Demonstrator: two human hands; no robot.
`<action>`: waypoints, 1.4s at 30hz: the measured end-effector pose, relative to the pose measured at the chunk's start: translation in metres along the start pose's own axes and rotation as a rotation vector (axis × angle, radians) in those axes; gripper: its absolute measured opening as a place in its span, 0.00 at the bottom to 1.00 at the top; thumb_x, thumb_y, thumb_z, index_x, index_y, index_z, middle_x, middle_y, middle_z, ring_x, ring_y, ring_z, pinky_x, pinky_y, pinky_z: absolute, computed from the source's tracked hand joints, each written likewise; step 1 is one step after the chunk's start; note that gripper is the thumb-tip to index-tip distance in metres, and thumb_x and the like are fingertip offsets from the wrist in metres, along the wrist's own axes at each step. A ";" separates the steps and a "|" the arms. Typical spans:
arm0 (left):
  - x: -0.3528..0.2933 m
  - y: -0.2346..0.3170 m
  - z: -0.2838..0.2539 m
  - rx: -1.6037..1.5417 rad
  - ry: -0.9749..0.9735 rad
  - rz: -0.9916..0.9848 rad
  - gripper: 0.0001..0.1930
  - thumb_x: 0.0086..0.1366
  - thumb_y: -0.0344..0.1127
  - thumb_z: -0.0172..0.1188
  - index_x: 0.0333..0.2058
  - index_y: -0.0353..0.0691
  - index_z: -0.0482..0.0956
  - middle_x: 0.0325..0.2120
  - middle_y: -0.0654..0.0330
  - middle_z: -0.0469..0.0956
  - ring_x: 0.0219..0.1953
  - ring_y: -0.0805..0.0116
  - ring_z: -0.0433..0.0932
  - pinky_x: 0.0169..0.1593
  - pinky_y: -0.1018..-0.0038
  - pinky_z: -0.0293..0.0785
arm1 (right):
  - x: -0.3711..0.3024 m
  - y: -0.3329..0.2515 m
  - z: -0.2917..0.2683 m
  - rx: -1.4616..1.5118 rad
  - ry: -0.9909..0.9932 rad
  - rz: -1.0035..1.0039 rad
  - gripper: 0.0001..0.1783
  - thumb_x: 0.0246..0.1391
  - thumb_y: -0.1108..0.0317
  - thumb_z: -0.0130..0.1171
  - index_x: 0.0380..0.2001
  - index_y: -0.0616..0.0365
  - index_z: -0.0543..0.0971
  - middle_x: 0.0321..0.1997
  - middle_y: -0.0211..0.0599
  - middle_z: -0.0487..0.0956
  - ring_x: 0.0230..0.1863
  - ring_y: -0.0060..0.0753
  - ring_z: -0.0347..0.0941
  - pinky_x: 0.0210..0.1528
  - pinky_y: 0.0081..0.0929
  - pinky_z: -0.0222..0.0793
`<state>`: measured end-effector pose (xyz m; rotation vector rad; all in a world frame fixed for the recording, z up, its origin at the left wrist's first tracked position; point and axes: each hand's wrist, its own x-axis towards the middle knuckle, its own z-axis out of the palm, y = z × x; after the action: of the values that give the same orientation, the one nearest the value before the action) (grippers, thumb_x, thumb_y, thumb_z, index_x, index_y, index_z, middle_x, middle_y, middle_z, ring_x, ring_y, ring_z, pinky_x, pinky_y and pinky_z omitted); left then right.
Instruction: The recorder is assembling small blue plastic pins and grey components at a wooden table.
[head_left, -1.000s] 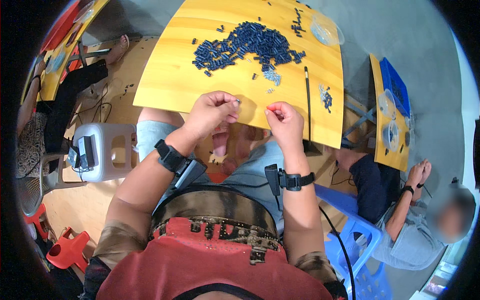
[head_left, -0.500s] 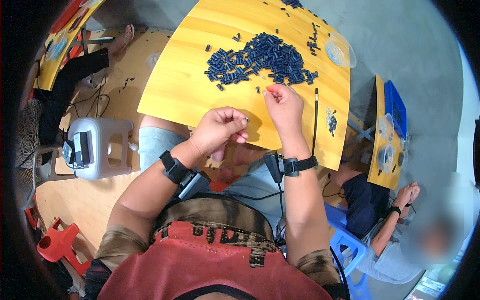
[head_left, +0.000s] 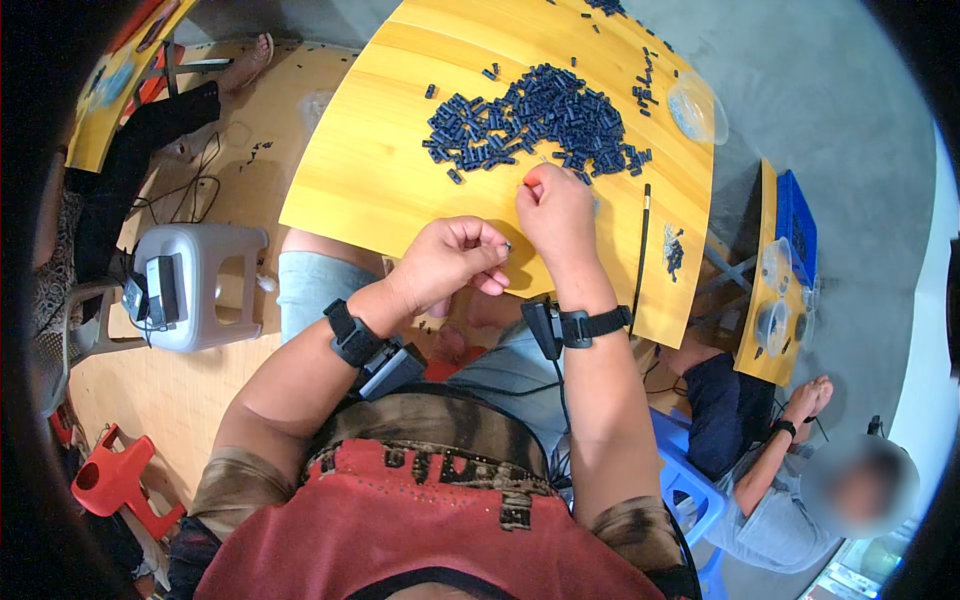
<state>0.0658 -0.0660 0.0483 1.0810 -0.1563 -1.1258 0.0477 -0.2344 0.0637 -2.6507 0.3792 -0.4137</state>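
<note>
My left hand (head_left: 452, 264) is closed in a pinch over the near edge of the yellow table (head_left: 350, 180). Between its thumb and forefinger shows the end of a small dark piece (head_left: 507, 246). To its right, my right hand (head_left: 558, 215) is closed with thumb and forefinger together; whatever they hold is too small to make out. It is just short of a heap of small black tube-like plastic pieces (head_left: 560, 112). One loose black piece (head_left: 455, 177) lies apart at the heap's near left.
A thin black rod (head_left: 643, 240) lies right of my hand, beside small silvery and dark parts (head_left: 673, 253). A clear plastic bowl (head_left: 697, 108) stands at the right edge. Another person (head_left: 760, 480) sits at the right, near a blue tray (head_left: 795, 225). A grey stool (head_left: 195, 290) stands left.
My right hand has moved left relative to the table, over where a loose black piece lay. My left hand keeps its pinch. The whole view has shifted slightly.
</note>
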 end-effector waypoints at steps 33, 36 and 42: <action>-0.046 -0.008 0.041 0.269 -0.062 0.051 0.08 0.60 0.33 0.60 0.36 0.36 0.78 0.28 0.64 0.79 0.28 0.79 0.76 0.35 0.81 0.73 | -0.138 -0.020 -0.065 0.998 0.090 0.298 0.06 0.49 0.77 0.60 0.33 0.64 0.79 0.28 0.27 0.78 0.27 0.13 0.70 0.29 0.12 0.66; -0.051 -0.007 0.043 0.294 -0.056 0.054 0.08 0.60 0.33 0.59 0.36 0.36 0.78 0.28 0.65 0.79 0.28 0.79 0.76 0.35 0.81 0.73 | -0.140 -0.026 -0.069 0.965 0.094 0.300 0.06 0.49 0.77 0.60 0.33 0.63 0.79 0.29 0.28 0.78 0.28 0.13 0.70 0.30 0.13 0.67; -0.058 -0.007 0.047 0.366 -0.052 0.072 0.08 0.61 0.34 0.59 0.36 0.36 0.77 0.27 0.65 0.78 0.26 0.78 0.77 0.33 0.81 0.73 | -0.145 -0.031 -0.071 0.905 0.117 0.276 0.06 0.48 0.78 0.60 0.32 0.63 0.80 0.30 0.30 0.79 0.29 0.15 0.72 0.31 0.14 0.68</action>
<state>0.0055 -0.0495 0.0900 1.3578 -0.4529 -1.0847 -0.1040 -0.1865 0.1057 -1.6772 0.4497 -0.5003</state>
